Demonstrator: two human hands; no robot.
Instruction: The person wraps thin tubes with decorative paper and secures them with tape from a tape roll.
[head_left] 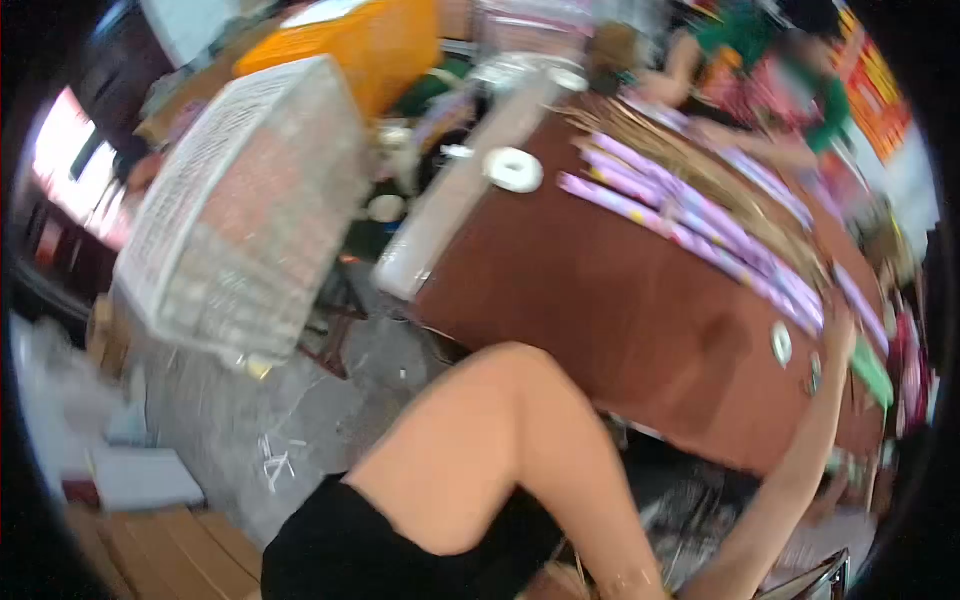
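My right hand (pixel 840 322) reaches to the far right of the brown table (pixel 560 270), at the near ends of purple patterned rolled strips (pixel 690 235). Blur hides how its fingers are set. A narrower purple strip (pixel 860 305) lies just beyond it. Close by, toward me, are a white ring-shaped roll (pixel 781 343), a small metal tool (pixel 815 372) and a green object (pixel 872 372). Thin brown strands (pixel 740 200) run alongside the purple strips. A bent bare limb with black cloth fills the lower middle; my left hand is outside the picture.
Across the table sits a person in green (pixel 830 110), hands over the strips. A white roll of tape (pixel 513 170) lies near the table's left edge, beside a long clear-plastic-covered bundle (pixel 440 215). A white basket (pixel 240 200) and orange crate (pixel 370 50) stand left; cardboard (pixel 165 550) lies below.
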